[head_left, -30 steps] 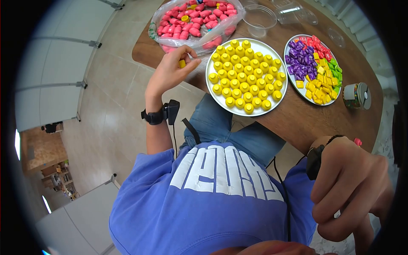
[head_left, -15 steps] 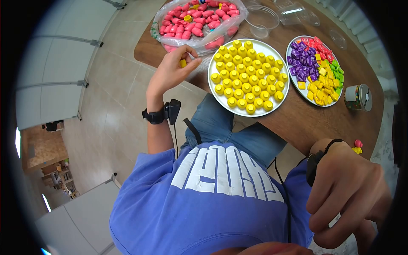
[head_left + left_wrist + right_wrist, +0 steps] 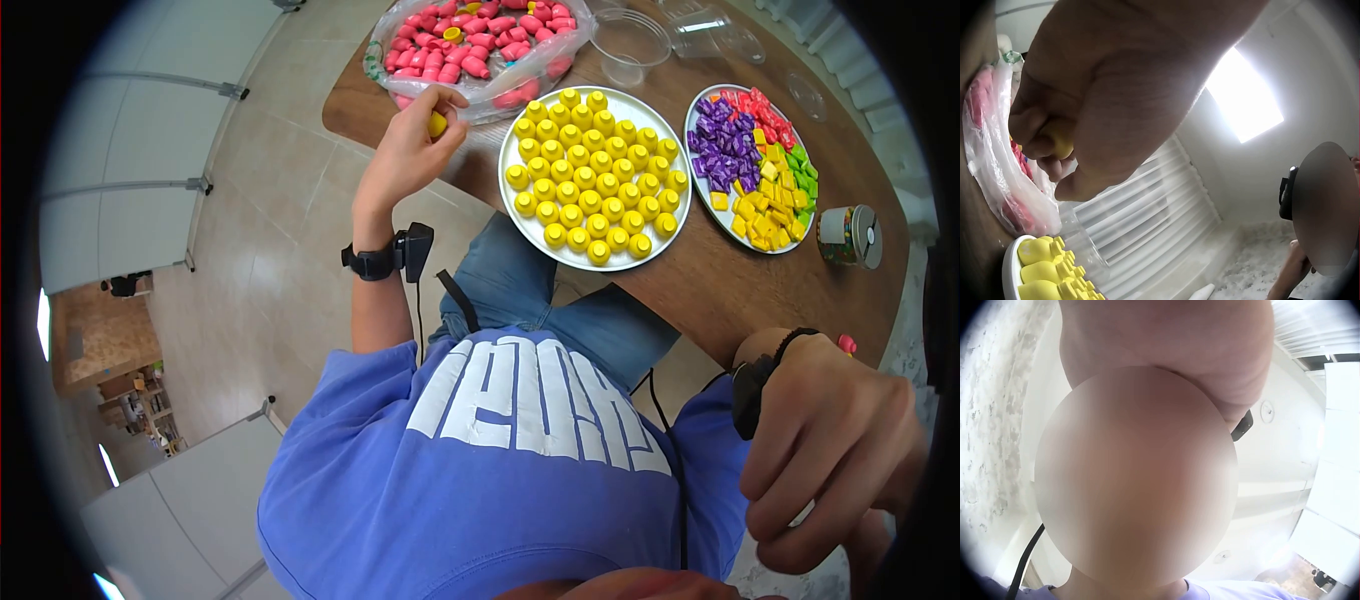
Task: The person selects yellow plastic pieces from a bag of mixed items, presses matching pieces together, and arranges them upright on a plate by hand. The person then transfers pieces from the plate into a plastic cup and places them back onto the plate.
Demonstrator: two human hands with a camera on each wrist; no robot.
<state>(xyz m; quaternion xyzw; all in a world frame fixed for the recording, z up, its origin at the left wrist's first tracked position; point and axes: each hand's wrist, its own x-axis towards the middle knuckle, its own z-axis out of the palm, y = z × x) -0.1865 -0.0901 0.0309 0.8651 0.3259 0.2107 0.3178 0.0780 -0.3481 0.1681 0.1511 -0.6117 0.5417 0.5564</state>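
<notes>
In the head view my left hand (image 3: pixel 408 142) hovers at the table's near left edge, curled round a small yellow piece (image 3: pixel 438 124). The left wrist view shows that yellow piece (image 3: pixel 1060 137) as rounded, partly covered by the fingers. Just beyond this hand lies a clear plastic bag (image 3: pixel 480 105) of pink bottle-shaped pieces (image 3: pixel 475 67). To its right a white round plate (image 3: pixel 510 210) carries rows of upright yellow bottle-shaped pieces (image 3: pixel 597 185). My right hand (image 3: pixel 840 440) is raised close to the head camera, fingers bent; I cannot tell whether it holds anything.
A second white plate (image 3: pixel 694 115) bears purple, red, yellow and green wrapped sweets. Beside it stands a lidded jar (image 3: pixel 850 237). Clear plastic cups (image 3: pixel 630 45) are at the back of the wooden table (image 3: pixel 720 300). A small pink piece (image 3: pixel 847 343) lies near the right edge.
The head view has shifted slightly, so the table and plates appear a little further right. My left hand has risen slightly, still gripping the yellow piece. My right hand stays raised.
</notes>
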